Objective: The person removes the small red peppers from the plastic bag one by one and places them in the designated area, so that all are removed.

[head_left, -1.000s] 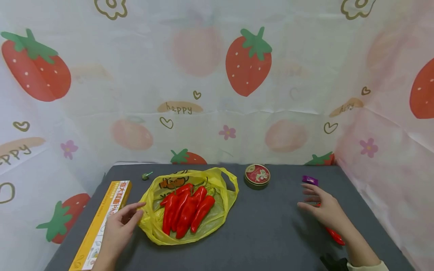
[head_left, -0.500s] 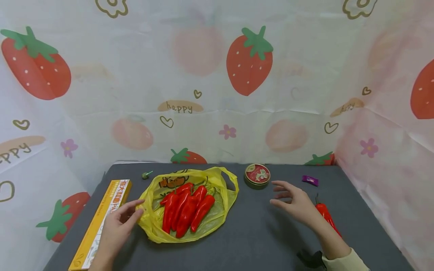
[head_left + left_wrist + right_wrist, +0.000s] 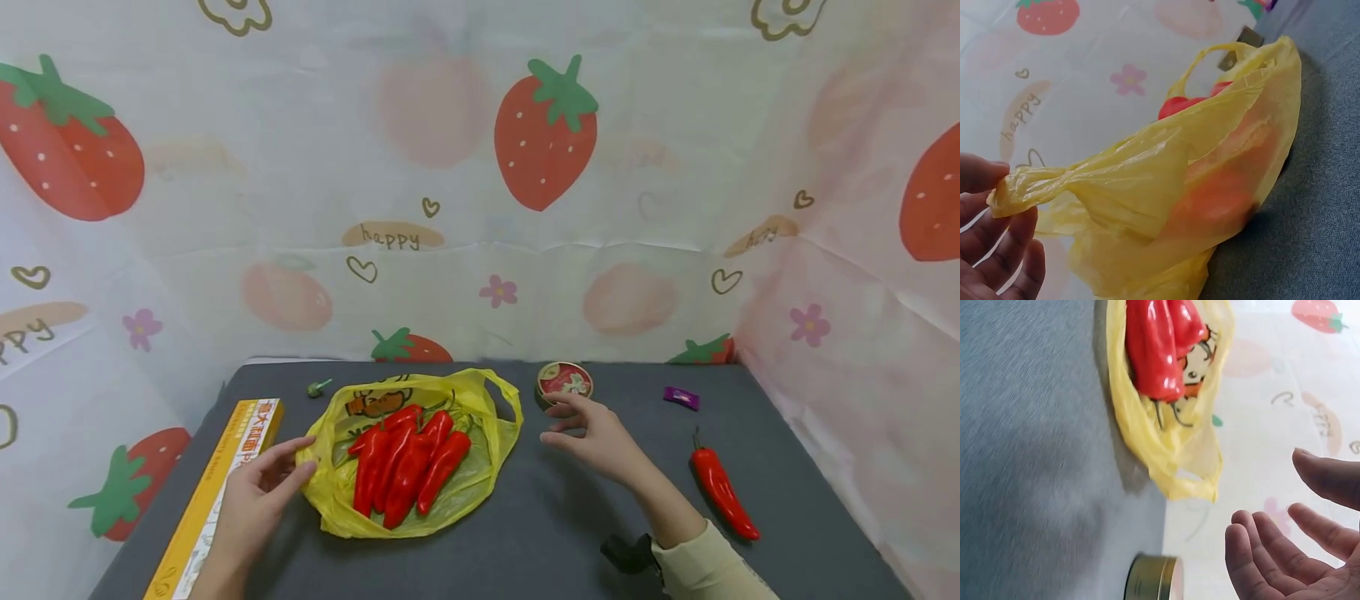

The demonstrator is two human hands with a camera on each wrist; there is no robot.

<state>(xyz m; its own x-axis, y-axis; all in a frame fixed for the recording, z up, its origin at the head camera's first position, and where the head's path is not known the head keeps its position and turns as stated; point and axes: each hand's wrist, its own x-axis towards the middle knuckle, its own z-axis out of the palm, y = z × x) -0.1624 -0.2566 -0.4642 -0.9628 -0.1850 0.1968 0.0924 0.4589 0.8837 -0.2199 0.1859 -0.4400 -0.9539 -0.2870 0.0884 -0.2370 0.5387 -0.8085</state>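
Note:
A yellow plastic bag (image 3: 480,492) lies with its mouth spread on the dark grey table, and several red chili peppers (image 3: 408,477) are heaped inside. My left hand (image 3: 251,500) pinches the bag's left edge between thumb and fingers; the left wrist view shows the gathered plastic (image 3: 1029,187) in that pinch. To the right of the bag, my right hand (image 3: 600,442) hangs over the table with fingers loosely bent and nothing in them. Its fingertips overlap a round red-lidded tin (image 3: 564,379) in the head view.
A single red chili pepper (image 3: 722,492) lies at the right, below a small purple packet (image 3: 681,398). Along the left edge is a long yellow and white box (image 3: 202,508). A small green item (image 3: 318,388) sits behind the bag. A strawberry-printed cloth (image 3: 465,192) hangs behind.
My right hand has swept left from beside the single chili to near the tin and bag, uncovering that chili. My left hand keeps its pinch on the bag edge.

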